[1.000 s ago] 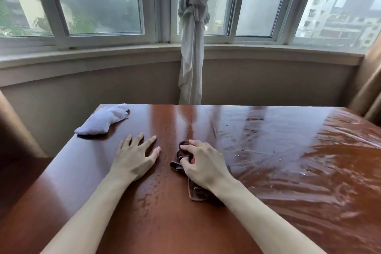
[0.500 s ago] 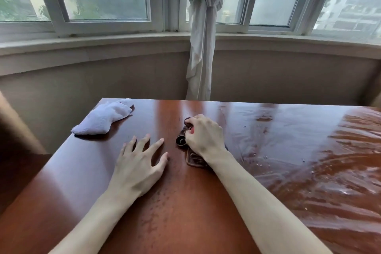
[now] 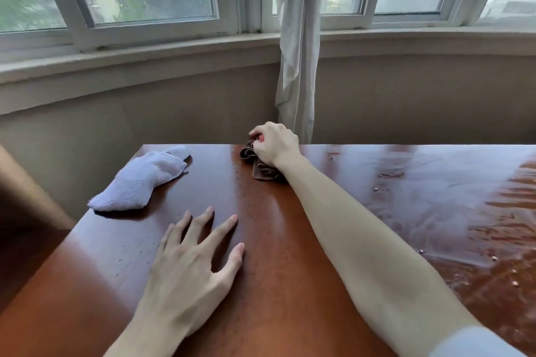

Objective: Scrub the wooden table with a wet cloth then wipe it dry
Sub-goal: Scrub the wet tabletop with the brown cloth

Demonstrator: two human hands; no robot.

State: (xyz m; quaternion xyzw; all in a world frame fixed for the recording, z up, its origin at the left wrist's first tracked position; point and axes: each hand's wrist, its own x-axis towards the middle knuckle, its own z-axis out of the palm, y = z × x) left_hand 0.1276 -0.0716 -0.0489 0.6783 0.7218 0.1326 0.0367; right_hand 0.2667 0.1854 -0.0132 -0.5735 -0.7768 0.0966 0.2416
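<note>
Wet brown cloth (image 3: 262, 166) sits bunched at the far edge of the wooden table (image 3: 261, 284), pinned under the right hand (image 3: 275, 143), whose fingers curl over it and pinch its front folds; most of the wad pokes out beneath the palm and wrist, on the near side of the grip. That hand has the table's back edge right under its knuckles, with the wall and a knotted grey curtain (image 3: 298, 46) hanging just beyond, so there is hardly any surface ahead of the cloth. The right forearm stretches long across the middle of the top. To its right the wood shines with smeared water and scattered droplets, a broad open stretch running off toward the right side. The left hand (image 3: 188, 266) lies flat on the nearer, drier part of the top, fingers spread and straight, holding nothing, well apart from the brown cloth. A white cloth (image 3: 142, 180) lies crumpled near the far left corner, close to the left edge, between the two hands but touching neither. Behind everything runs a curved window sill (image 3: 145, 55) under the panes.
</note>
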